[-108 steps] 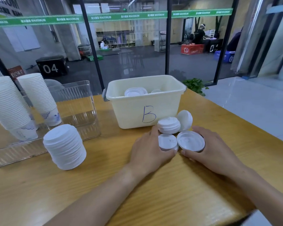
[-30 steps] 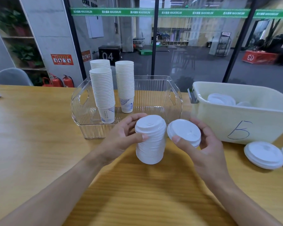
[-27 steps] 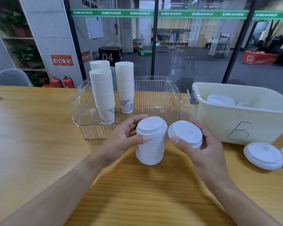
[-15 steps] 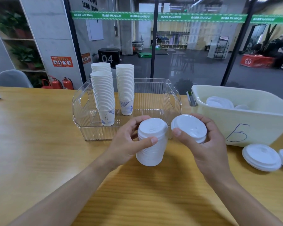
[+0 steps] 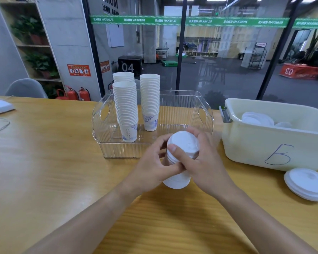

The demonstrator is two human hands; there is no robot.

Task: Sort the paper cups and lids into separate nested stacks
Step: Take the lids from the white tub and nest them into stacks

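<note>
A tall nested stack of white lids (image 5: pixel 178 178) stands on the wooden table at the centre. My left hand (image 5: pixel 154 165) grips its left side. My right hand (image 5: pixel 202 162) holds a small bunch of lids (image 5: pixel 184 143) right on top of that stack, thumb across its near edge. Three nested stacks of white paper cups (image 5: pixel 126 110) stand inside a clear plastic bin (image 5: pixel 103 136) behind my hands. A short pile of lids (image 5: pixel 307 184) lies on the table at the right.
A cream tub marked "B" (image 5: pixel 261 143) stands at the right with several loose lids inside. A white device (image 5: pixel 0 106) and a cable lie at the far left. Glass walls run behind the table's far edge.
My right hand has carried its bunch of lids leftward from beside the tall stack onto its top. My left hand stays on the stack's side.
</note>
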